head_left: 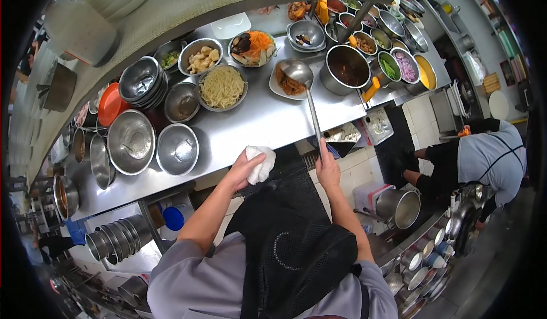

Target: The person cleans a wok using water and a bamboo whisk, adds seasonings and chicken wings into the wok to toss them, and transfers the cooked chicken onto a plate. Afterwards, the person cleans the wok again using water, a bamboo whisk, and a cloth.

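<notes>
My right hand (329, 169) is wrapped round the handle end of a long metal ladle (312, 105). The ladle's bowl rests over a white plate (296, 94) that bears reddish-brown food (288, 84); whether the bowl touches the food I cannot tell. In my left hand (244, 168) is a folded white cloth (261, 164), held just off the counter's front edge. Right of the plate stands a deep metal pot (345, 70) of dark liquid. A bowl of noodles (223, 88) sits to the plate's left.
Stacked metal bowls (142, 80) and an orange-red bowl (114, 103) crowd the steel counter's (245, 131) left side. Containers of sliced onion (405, 67) and other ingredients fill the right. A shelf (188, 5) overhangs the back. Another person (490, 156) bends over at the right.
</notes>
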Demonstrator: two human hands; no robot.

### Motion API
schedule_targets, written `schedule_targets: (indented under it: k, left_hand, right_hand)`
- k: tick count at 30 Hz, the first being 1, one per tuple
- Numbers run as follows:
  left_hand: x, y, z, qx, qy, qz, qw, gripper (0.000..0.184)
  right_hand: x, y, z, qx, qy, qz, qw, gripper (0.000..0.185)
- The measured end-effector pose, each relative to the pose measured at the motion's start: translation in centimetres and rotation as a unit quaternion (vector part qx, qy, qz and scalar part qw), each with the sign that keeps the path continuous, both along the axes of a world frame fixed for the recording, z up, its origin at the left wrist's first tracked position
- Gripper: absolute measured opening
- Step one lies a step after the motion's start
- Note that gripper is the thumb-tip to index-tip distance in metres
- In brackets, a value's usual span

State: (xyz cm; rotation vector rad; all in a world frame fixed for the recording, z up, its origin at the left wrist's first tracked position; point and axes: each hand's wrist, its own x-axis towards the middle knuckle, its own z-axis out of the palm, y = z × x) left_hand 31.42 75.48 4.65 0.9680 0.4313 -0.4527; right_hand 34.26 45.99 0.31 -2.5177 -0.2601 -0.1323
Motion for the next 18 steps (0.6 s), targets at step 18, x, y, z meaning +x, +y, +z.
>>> schedule_targets:
  k: [18]
  left_hand:
    - [5.3,-14.6,-4.7,-0.121,0.047,-0.100,0.987,0.028]
  right_hand:
    - [0.5,-2.6,8.8,0.028,-0.013,0.006,0.999,0.064]
